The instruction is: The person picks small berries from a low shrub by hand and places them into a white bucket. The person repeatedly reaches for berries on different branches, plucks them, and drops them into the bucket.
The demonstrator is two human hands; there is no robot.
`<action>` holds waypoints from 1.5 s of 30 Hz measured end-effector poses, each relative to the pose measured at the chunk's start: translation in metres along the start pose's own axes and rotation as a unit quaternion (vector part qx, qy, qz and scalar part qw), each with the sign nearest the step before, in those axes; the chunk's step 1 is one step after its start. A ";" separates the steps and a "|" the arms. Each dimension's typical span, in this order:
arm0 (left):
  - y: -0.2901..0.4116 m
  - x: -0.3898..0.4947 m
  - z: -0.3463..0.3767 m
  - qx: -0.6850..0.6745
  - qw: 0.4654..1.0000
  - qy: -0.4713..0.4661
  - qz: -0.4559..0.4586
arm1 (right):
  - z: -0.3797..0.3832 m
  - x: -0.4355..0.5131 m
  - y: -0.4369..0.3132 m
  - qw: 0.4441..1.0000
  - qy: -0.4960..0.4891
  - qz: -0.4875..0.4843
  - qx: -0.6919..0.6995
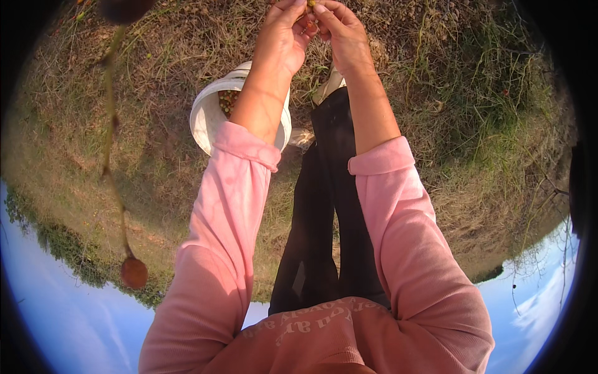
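Observation:
At the top edge of the head view, my left hand (pixel 288 30) and my right hand (pixel 342 32) meet at their fingertips. A small yellowish fruit (pixel 311 3) is pinched between them, partly cut off by the picture's edge. Something small and reddish-orange (pixel 310 24), likely another fruit, shows among the fingers of my left hand. Below my left wrist stands a white plastic bucket (pixel 203 122) with many small red, yellow and green fruits (pixel 228 101) in it. My left forearm hides part of its mouth.
Dry grass (pixel 159 84) covers the ground, with greener tangled growth (pixel 495 89) at right. A thin twig (pixel 110 126) hangs close to the camera at left, bearing a round reddish-brown fruit (pixel 134 273). My shoe (pixel 330 86) stands beside the bucket. Thin bare branches (pixel 544 187) reach in at right.

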State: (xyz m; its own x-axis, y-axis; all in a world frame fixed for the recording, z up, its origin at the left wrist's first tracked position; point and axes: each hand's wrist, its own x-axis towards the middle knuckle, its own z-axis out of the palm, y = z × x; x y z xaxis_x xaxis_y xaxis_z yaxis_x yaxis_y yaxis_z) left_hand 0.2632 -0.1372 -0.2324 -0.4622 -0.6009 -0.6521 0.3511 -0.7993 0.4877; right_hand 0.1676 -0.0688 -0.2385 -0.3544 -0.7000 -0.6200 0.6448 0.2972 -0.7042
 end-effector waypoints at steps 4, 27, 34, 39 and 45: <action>-0.008 0.003 -0.013 -0.071 0.995 -0.071 0.007 | 0.000 -0.002 0.002 1.000 0.009 -0.021 0.003; -0.013 -0.042 -0.026 -0.083 0.995 0.053 -0.007 | -0.001 -0.023 -0.020 0.996 0.055 0.011 -0.064; 0.004 -0.033 0.010 0.295 0.944 0.034 0.146 | -0.001 -0.025 -0.021 0.996 0.025 -0.045 -0.073; 0.008 -0.028 0.024 0.441 0.875 0.061 0.190 | -0.003 -0.024 -0.016 0.995 0.003 -0.069 -0.078; 0.004 -0.036 0.023 0.486 0.832 0.081 0.254 | 0.002 -0.021 -0.013 0.984 0.017 -0.118 -0.135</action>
State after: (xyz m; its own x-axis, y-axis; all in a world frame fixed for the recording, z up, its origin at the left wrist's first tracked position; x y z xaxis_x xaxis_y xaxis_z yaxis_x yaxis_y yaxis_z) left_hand 0.2623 -0.1189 -0.1930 -0.3113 -0.9170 -0.2496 -0.3939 -0.1146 0.9120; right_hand 0.1682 -0.0592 -0.2154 -0.4979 -0.7491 -0.4370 0.3400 0.2949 -0.8930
